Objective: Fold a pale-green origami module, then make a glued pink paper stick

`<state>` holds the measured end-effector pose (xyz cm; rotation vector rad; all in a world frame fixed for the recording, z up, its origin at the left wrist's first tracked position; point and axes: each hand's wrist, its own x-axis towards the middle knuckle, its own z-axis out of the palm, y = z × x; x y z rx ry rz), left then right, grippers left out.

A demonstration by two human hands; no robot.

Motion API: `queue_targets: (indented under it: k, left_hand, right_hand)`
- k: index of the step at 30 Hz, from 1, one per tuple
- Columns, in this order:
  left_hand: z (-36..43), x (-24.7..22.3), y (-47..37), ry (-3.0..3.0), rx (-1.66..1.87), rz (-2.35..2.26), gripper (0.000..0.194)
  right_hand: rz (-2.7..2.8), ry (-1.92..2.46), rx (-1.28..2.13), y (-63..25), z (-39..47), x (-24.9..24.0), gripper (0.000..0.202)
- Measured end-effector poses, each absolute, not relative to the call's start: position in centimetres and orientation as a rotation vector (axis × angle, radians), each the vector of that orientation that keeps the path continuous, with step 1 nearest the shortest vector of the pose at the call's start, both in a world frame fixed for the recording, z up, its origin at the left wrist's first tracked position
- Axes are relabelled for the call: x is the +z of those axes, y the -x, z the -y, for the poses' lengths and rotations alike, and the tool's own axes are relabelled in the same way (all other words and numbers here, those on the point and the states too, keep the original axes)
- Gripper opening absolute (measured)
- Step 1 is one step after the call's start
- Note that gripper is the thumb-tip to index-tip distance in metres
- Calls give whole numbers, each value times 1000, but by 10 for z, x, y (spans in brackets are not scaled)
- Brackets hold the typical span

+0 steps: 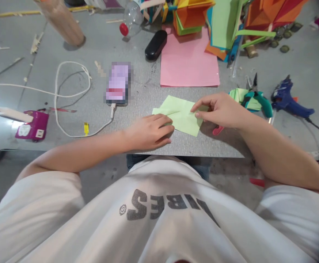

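Observation:
A light green sheet of paper (185,118), with a folded flap on its left part, lies on the grey table near the front edge. My left hand (151,131) rests palm down at the paper's lower left, its fingers somewhat apart and the fingertips on the paper's edge. From the right, my right hand (216,109) reaches over the paper's right corner, thumb and forefinger bent and slightly apart at its surface. A red-handled tool (217,130) lies partly under my right hand.
Behind the paper are pink sheets (189,62) and a black case (156,45). A phone (118,82) with a white cable lies left. Green-handled pliers (258,96) and a blue glue gun (291,98) lie right. Colourful folded paper (194,16) stands at the back.

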<state>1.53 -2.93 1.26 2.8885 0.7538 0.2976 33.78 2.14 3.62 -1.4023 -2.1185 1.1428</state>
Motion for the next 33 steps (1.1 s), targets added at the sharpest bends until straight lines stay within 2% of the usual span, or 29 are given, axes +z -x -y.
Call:
queue_targets:
  k: [3, 11, 16, 19, 22, 23, 29, 33]
  left_hand:
    - [31, 11, -15, -2939, 306, -716, 42]
    - [27, 9, -12, -2877, 346, -635, 36]
    - [31, 5, -13, -2801, 285, -672, 51]
    - [31, 5, -13, -2787, 255, -720, 65]
    - [30, 7, -12, -2824, 228, -728, 68]
    - [30, 8, -11, -2837, 222, -724, 68]
    - [27, 10, -10, -2828, 194, -711, 64]
    - [27, 11, -9, -2821, 197, -719, 59]
  right_hand:
    - [2154, 1490, 1122, -336, -23, 35, 25]
    - [2196, 1438, 1042, -333, -22, 33, 28]
    - [2119, 1416, 1068, -329, -23, 24, 30]
    - [1934, 1352, 1246, -330, -24, 25, 44]
    - [1902, 1285, 1415, -337, -23, 34, 68]
    - [1976, 1270, 1425, -340, -23, 38, 70]
    - [2468, 934, 1143, -338, -12, 44, 29]
    - [2327, 954, 1099, -322, -3, 29, 22]
